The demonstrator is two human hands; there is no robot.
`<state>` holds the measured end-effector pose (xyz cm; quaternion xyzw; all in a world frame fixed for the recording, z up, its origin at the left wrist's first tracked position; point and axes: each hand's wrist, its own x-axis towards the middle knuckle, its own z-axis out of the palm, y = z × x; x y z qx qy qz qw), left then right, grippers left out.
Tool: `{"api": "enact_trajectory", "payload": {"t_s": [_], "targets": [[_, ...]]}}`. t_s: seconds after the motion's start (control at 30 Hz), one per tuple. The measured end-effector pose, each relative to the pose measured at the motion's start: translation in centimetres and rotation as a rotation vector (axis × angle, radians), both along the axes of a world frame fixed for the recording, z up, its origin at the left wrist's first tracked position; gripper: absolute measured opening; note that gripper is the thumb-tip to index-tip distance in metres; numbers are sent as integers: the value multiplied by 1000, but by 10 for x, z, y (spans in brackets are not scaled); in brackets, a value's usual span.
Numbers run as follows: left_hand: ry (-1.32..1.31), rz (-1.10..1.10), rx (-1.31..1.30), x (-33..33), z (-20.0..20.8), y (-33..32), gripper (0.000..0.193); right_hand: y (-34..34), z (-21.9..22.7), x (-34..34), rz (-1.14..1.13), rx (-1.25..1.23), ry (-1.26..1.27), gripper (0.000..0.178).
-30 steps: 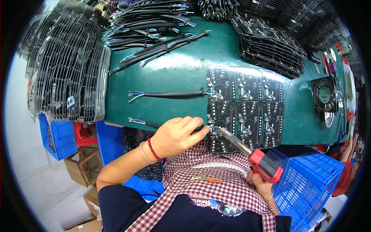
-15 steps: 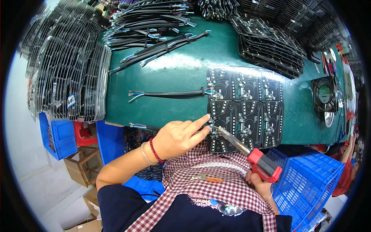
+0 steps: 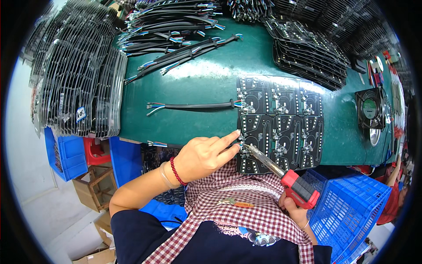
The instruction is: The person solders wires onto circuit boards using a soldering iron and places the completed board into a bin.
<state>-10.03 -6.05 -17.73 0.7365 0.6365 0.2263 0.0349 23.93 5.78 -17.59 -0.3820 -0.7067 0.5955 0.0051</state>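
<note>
My left hand point(image 3: 205, 155) is closed, its fingers pinching the wire end of a black sleeved cable point(image 3: 165, 144) at the left edge of a black circuit board panel point(image 3: 288, 121). Most of that cable is hidden under the hand. In my right hand point(image 3: 293, 209) is a soldering iron point(image 3: 301, 188) with a red and black handle. Its tip touches or nearly touches the board beside my left fingertips; I cannot tell which. Farther up, a second black cable point(image 3: 198, 106) lies straight, its coloured wires meeting the panel's upper left part.
Bundled cables point(image 3: 171, 28) lie at the back left of the green table point(image 3: 193, 88). Stacked boards stand at left point(image 3: 79, 92) and back right point(image 3: 307, 55). A small black fan point(image 3: 370, 108) is on the right. A blue crate point(image 3: 351, 207) stands below the table's right front edge.
Hardly anything differs. The view has shifted very slightly; both hands and the soldering iron keep their places at the board.
</note>
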Motion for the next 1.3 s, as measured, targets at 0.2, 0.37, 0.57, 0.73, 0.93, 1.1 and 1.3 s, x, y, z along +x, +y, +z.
{"api": "enact_trajectory", "payload": {"t_s": [0.2, 0.37, 0.57, 0.73, 0.93, 1.1, 1.3], "targets": [[13, -5, -13, 0, 3, 1, 25, -5, 11, -5, -280, -309, 211, 7], [-20, -1, -36, -1, 2, 0, 25, -2, 11, -6, -210, -163, 92, 7], [-9, 4, -40, 1, 3, 0, 25, -1, 4, 1, -98, -70, 16, 5], [-7, -9, -39, -1, 5, 1, 24, -2, -1, 8, 4, 77, -43, 5], [-6, -15, -41, -1, 5, 2, 23, -3, -6, 11, 56, 209, -77, 7], [-6, -4, -43, 0, 7, 1, 23, -4, -9, 15, -4, 43, -46, 9], [8, -7, -40, 0, 7, 2, 23, -3, -12, 15, 91, 182, -79, 11]]}}
